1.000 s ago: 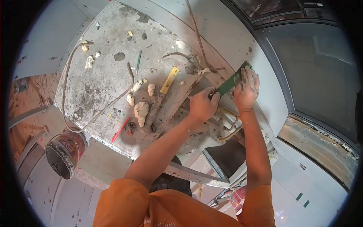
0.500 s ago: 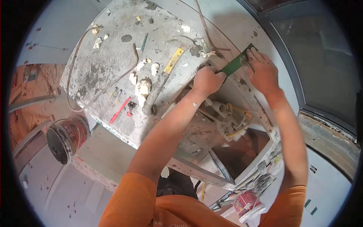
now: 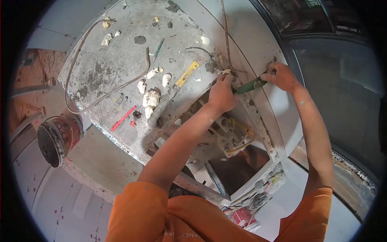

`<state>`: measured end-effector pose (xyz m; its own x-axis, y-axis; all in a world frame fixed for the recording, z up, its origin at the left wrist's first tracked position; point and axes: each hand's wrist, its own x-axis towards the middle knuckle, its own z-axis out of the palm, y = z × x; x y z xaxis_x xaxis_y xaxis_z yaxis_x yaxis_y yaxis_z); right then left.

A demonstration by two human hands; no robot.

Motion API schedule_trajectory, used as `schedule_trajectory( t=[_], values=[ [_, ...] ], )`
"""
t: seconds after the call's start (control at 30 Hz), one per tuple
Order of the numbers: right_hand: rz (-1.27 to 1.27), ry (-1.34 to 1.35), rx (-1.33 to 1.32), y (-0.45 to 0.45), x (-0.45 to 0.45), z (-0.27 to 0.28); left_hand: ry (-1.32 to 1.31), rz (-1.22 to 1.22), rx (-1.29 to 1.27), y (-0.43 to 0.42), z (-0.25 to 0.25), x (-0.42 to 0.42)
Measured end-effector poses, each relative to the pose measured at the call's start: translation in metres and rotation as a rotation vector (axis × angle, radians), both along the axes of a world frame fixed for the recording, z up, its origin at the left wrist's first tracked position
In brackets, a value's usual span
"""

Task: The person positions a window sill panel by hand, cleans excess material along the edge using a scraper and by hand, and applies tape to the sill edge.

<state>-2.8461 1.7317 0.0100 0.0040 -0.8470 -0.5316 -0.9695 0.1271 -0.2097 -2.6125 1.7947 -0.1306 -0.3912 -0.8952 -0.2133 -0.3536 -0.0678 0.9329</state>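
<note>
A narrow green strip [image 3: 246, 87] spans between my hands over the far edge of the rectangular opening. My left hand [image 3: 222, 93] is closed around its left end. At the other end, my right hand [image 3: 282, 76] has its fingers curled in on the strip, and the fingertips are partly hidden. A small grey smear sits on the strip near those fingers. Left of my left hand, a yellow-marked tool [image 3: 187, 74] with a grey, dusty lower part lies on the concrete slab [image 3: 117, 66].
White foam lumps [image 3: 151, 98], a red pen-like tool [image 3: 123, 118], a green pencil-like stick [image 3: 159, 48] and a bent metal rod [image 3: 147, 60] lie on the slab. A yellow-handled tool [image 3: 246, 145] sits inside the opening. A bucket [image 3: 60, 139] stands left; a dark-framed window [image 3: 334, 76] is right.
My right hand has gone from lying with fingers extended along the strip to curling its fingers at the strip's end. The strip now looks narrower and more edge-on. The view has shifted slightly.
</note>
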Motion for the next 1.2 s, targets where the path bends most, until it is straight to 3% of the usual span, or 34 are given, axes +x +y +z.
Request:
schedule_trajectory(
  t=[0.17,0.3,0.4,0.53,0.67,0.8,0.9,1.0,1.2],
  values=[
    [-0.009,0.011,-0.037,-0.001,0.003,0.001,0.072,-0.065,0.03,-0.004,0.005,-0.017],
    [0.06,0.16,0.019,0.011,-0.008,-0.012,0.11,-0.154,0.306,-0.013,0.008,-0.029],
    [0.085,0.198,0.093,0.009,-0.011,-0.011,0.374,0.035,0.227,-0.019,0.001,-0.04],
    [0.088,0.138,0.202,0.001,-0.004,-0.002,0.381,0.006,0.404,-0.029,0.004,-0.034],
    [0.094,0.132,0.177,-0.001,-0.005,-0.002,0.215,-0.061,0.269,-0.014,-0.016,-0.024],
    [0.147,0.138,0.135,0.002,-0.009,-0.009,-0.022,-0.178,0.373,-0.022,-0.008,-0.023],
    [0.185,0.172,0.099,-0.001,-0.009,-0.01,-0.042,-0.209,0.419,-0.034,0.002,-0.021],
    [0.091,0.221,0.3,-0.009,0.003,0.003,-0.046,-0.195,0.433,-0.03,-0.004,-0.028],
    [0.082,0.158,0.199,0.0,-0.01,-0.008,0.041,-0.096,0.392,-0.025,-0.02,-0.042]
  ],
)
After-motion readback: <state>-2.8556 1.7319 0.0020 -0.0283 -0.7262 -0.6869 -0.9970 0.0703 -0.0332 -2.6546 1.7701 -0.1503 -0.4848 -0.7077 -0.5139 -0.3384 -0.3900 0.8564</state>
